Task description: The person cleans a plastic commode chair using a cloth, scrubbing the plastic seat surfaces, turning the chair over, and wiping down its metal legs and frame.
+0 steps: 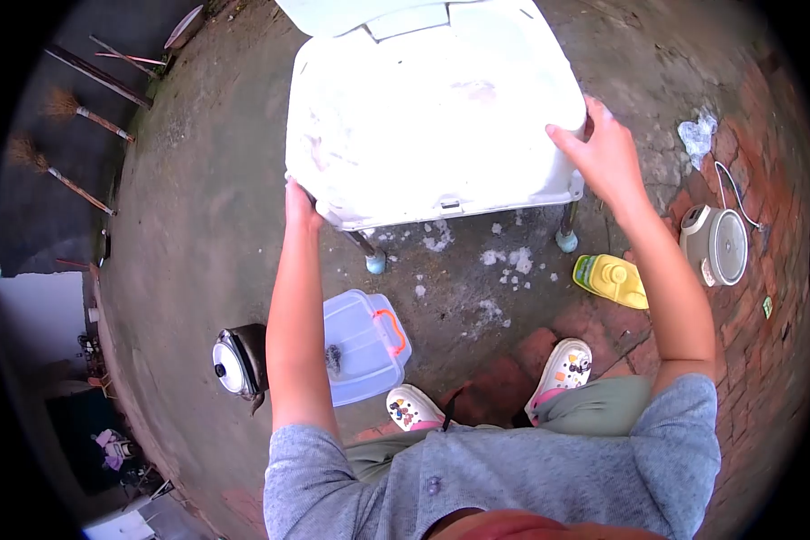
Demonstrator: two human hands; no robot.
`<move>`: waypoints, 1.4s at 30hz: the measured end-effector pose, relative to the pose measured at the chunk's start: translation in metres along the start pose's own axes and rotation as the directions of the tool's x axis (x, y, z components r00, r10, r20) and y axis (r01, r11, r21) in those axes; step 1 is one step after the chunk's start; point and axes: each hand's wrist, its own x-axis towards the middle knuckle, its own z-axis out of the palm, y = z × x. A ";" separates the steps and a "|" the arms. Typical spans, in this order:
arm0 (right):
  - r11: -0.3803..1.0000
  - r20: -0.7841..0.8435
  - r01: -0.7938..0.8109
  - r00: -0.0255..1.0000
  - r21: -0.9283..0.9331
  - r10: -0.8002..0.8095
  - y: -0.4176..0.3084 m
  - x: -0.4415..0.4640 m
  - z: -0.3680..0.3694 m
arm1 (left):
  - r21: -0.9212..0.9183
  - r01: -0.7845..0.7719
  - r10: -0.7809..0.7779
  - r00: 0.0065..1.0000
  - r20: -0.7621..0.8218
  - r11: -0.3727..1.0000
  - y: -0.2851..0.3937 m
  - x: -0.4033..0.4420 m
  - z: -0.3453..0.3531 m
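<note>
A white plastic table-like thing [423,126] on metal legs with light-blue feet stands in front of me, its top washed out by glare. My left hand [302,203] grips its near left corner, with most of the fingers hidden beneath the edge. At the right side, my right hand [603,148] holds the rim, thumb on top and fingers over the outer edge. Patches of white foam [513,259] lie on the ground below. Near my left forearm is a clear plastic box [360,337] with an orange handle and a dark scouring pad.
A kettle [234,364] stands to the left. On the right are a yellow detergent bottle [614,279], a rice cooker [715,245] and a crumpled plastic bag [697,137]. Brooms [90,117] lean at the far left wall. My feet in white clogs [562,371] are close by.
</note>
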 end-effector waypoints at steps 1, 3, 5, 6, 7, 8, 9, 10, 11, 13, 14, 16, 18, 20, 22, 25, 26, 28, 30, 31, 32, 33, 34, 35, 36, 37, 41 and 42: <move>0.999 0.018 -0.020 1.000 0.039 0.020 0.000 -0.001 0.002 | -0.002 -0.005 0.005 1.000 0.005 1.000 0.001 0.006 -0.008; 0.998 0.020 -0.019 1.000 0.056 0.018 -0.009 -0.008 0.003 | 0.022 0.031 -0.033 0.995 0.095 0.999 0.009 0.025 -0.024; 0.995 0.040 0.019 0.999 0.094 -0.022 -0.015 -0.020 0.012 | -0.009 0.051 -0.050 0.994 0.102 0.999 0.023 0.022 -0.022; 0.994 0.076 0.020 0.997 0.110 -0.029 -0.022 -0.028 0.014 | -0.010 0.050 -0.048 0.993 0.104 0.999 0.027 0.024 -0.027; 0.991 0.091 0.047 0.994 0.127 -0.058 -0.027 -0.036 0.017 | -0.007 0.044 -0.043 0.994 0.100 0.999 0.031 0.026 -0.032; 0.986 0.104 0.076 0.990 0.145 -0.091 -0.033 -0.044 0.021 | -0.010 0.036 -0.035 0.995 0.094 0.999 0.035 0.028 -0.038; 0.986 0.184 0.047 0.980 0.160 -0.076 -0.042 -0.051 0.018 | -0.012 0.027 -0.026 0.996 0.083 1.000 0.038 0.030 -0.043; 0.978 0.218 0.053 0.971 0.200 -0.097 -0.045 -0.060 0.020 | -0.017 0.014 -0.012 0.998 0.068 1.000 0.042 0.031 -0.050; 0.974 0.222 0.097 0.964 0.207 -0.144 -0.047 -0.069 0.021 | -0.022 0.002 -0.001 0.999 0.048 1.000 0.045 0.032 -0.056; 0.953 0.238 0.172 0.943 0.249 -0.232 -0.051 -0.084 0.027 | -0.021 -0.039 0.039 0.999 -0.006 0.999 0.050 0.034 -0.068; 0.951 0.237 0.177 0.942 0.255 -0.239 -0.055 -0.088 0.027 | -0.018 -0.063 0.062 0.997 -0.044 0.998 0.053 0.036 -0.072; 0.953 0.364 0.128 0.903 0.276 -0.227 -0.066 -0.098 0.021 | -0.004 -0.118 0.116 0.985 -0.128 0.993 0.058 0.034 -0.084; 0.956 0.441 0.100 0.871 0.276 -0.218 -0.071 -0.106 0.020 | 0.026 -0.175 0.176 0.955 -0.239 0.984 0.066 0.025 -0.092; 0.904 0.417 0.256 0.821 0.341 -0.390 -0.068 -0.113 0.027 | 0.069 -0.227 0.236 0.889 -0.393 0.971 0.077 0.009 -0.097; 0.871 0.313 0.379 0.825 0.313 -0.471 -0.068 -0.111 0.023 | 0.143 -0.282 0.309 0.731 -0.609 0.949 0.087 -0.013 -0.097; 0.880 0.414 0.473 0.792 0.050 -0.449 -0.066 -0.097 0.009 | 0.539 -0.517 0.736 0.574 -0.358 0.665 0.093 -0.027 -0.144; 0.881 0.412 0.470 0.793 0.054 -0.449 -0.066 -0.095 0.008 | 0.543 -0.516 0.738 0.575 -0.354 0.663 0.093 -0.040 -0.147; 0.806 0.363 0.297 0.776 0.512 -0.516 -0.076 -0.093 0.005 | 0.584 -0.492 0.673 0.728 -0.132 0.646 0.101 -0.097 -0.090; 0.669 0.293 0.204 0.782 0.715 -0.551 -0.089 -0.100 0.018 | 0.518 -0.437 0.500 0.866 0.022 0.735 0.094 -0.138 -0.030; 0.597 0.265 0.160 0.785 0.787 -0.560 -0.100 -0.103 0.023 | 0.552 -0.399 0.427 0.900 0.085 0.732 0.088 -0.156 0.002; 0.593 0.261 0.162 0.786 0.789 -0.561 -0.111 -0.106 0.028 | 0.622 -0.297 0.340 0.939 0.051 0.725 0.080 -0.172 0.036; 0.499 0.280 0.045 0.782 0.866 -0.557 -0.122 -0.109 0.033 | 0.658 -0.197 0.256 0.967 0.007 0.727 0.072 -0.189 0.071; 0.389 0.301 -0.076 0.774 0.918 -0.558 -0.127 -0.111 0.036 | 0.711 -0.339 0.276 0.938 0.208 0.616 0.058 -0.185 0.084; 0.379 0.292 -0.072 0.773 0.922 -0.563 -0.127 -0.108 0.039 | 0.746 -0.364 0.167 0.929 0.329 0.558 0.049 -0.187 0.104; 0.317 0.247 -0.086 0.822 0.944 -0.513 -0.126 -0.101 0.043 | 0.827 -0.455 0.184 0.890 0.417 0.329 0.048 -0.186 0.118; 0.254 0.205 -0.094 0.865 0.963 -0.458 -0.125 -0.091 0.046 | 0.852 -0.521 0.200 0.842 0.501 0.059 0.047 -0.186 0.132; 0.643 -0.417 0.442 0.886 0.626 -0.203 -0.069 -0.026 0.029 | 0.650 -0.683 0.220 0.726 0.651 0.333 0.045 -0.183 0.174; 0.625 -0.341 0.361 0.927 0.692 -0.158 -0.061 -0.022 0.008 | 0.664 -0.677 0.229 0.734 0.640 0.317 0.039 -0.180 0.178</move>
